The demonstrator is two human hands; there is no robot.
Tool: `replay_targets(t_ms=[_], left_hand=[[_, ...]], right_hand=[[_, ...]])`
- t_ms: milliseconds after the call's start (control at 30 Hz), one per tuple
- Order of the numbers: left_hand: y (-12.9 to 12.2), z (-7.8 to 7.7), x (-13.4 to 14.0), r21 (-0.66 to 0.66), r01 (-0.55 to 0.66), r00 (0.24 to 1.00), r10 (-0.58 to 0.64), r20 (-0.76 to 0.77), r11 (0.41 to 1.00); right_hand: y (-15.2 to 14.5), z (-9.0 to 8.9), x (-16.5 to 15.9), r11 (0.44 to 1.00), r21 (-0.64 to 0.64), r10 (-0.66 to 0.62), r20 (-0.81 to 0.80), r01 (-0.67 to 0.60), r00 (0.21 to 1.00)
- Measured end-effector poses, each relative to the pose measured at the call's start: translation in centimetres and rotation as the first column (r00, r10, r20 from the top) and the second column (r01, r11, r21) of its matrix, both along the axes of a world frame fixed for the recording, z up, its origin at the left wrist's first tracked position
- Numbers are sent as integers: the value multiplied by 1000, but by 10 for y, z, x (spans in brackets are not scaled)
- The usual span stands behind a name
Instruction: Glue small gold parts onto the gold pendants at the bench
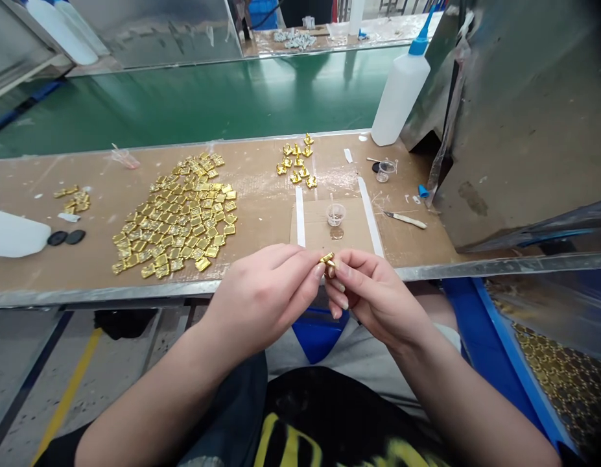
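My left hand [273, 288] and my right hand [371, 288] meet just past the front edge of the bench. Pinched between their fingertips is a small shiny gold piece [328, 259]; its exact shape is partly hidden by the fingers. Beyond my hands a small clear plastic cup [336, 215] stands on a cardboard patch bordered by white tape. To the left lies a wide spread of flat, squarish gold pieces [183, 214]. Farther back, a small cluster of gold pieces with upright parts [297, 159] stands on the brown bench top.
A white squeeze bottle [400, 91] with a blue nozzle stands at the back right. Near it are a small knife [406, 220], a blue cap [423, 191] and another clear cup [385, 170]. A white bottle [15, 233] lies at far left. Behind runs a green belt [222, 97].
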State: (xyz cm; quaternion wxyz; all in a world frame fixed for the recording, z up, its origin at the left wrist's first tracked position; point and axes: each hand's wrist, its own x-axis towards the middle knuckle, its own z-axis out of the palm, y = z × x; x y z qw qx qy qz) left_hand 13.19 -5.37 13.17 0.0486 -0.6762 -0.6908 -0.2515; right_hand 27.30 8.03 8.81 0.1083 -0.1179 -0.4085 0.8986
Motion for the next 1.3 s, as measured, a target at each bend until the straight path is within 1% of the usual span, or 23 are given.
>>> replay_targets(t_ms=[100, 167, 267, 400, 533, 700, 833, 967, 1133, 1200, 1300], left_hand=[[0, 4, -6, -85, 34, 988, -46, -145, 996], [1, 4, -7, -62, 33, 975, -46, -216, 998], [0, 2, -3, 0, -1, 957, 1, -291, 1000], [-1, 1, 3, -6, -20, 950, 17, -312, 1000], [-4, 2, 8, -2, -32, 963, 30, -269, 999], [-7, 4, 18, 16, -84, 981, 86, -177, 996], [-9, 7, 21, -20, -75, 996, 74, -58, 997], [-10, 9, 21, -69, -49, 998, 52, 47, 996], [-10, 10, 24, -56, -84, 988, 91, 122, 995], [-9, 10, 26, -40, -92, 987, 97, 132, 995], [-9, 11, 26, -12, -71, 989, 72, 127, 997]], right_hand=[[-1, -2, 2, 998, 61, 1, -1, -1, 1000], [-3, -1, 3, 997, 80, -6, 3, 5, 1000], [-7, -1, 5, 997, 81, -21, 7, 20, 1000], [-16, -3, 5, 994, 49, -96, -10, 97, 995], [-24, -7, 3, 985, 59, -164, -1, 164, 986], [-28, -9, 4, 979, 93, -180, -14, 180, 984], [-27, -11, 7, 972, 130, -189, -62, 196, 980], [-25, -7, 8, 938, 243, -233, -94, 249, 968], [-24, 2, 8, 866, 384, -290, -134, 320, 948], [-25, 4, 8, 847, 410, -302, -150, 338, 941], [-27, 4, 8, 858, 380, -305, -164, 346, 938]])
